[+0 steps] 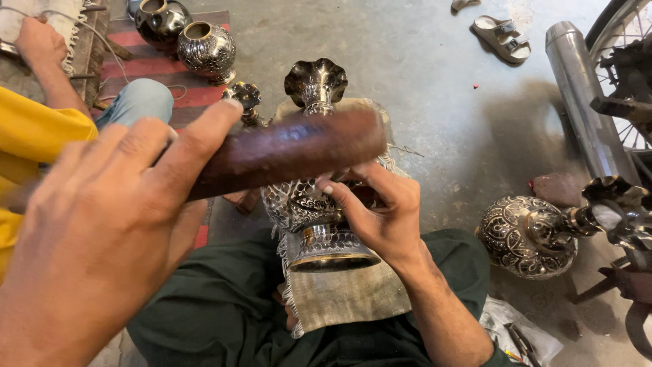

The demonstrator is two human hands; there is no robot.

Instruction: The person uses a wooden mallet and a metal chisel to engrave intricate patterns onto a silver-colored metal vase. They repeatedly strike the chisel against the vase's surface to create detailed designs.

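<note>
Head view: engraved metal vase lying on lap cloth, patterned all over, steadied by pinching right hand, left hand wrapped around wooden mallet raised above, work seemingly far along.

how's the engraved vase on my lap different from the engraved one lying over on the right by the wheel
The vase on the lap rests on a cloth, its fluted mouth pointing away, and the right hand grips its body. The vase on the right lies on its side on the concrete floor, with no hand on it. Both are shiny engraved metal with a round belly and flared rim.
</note>
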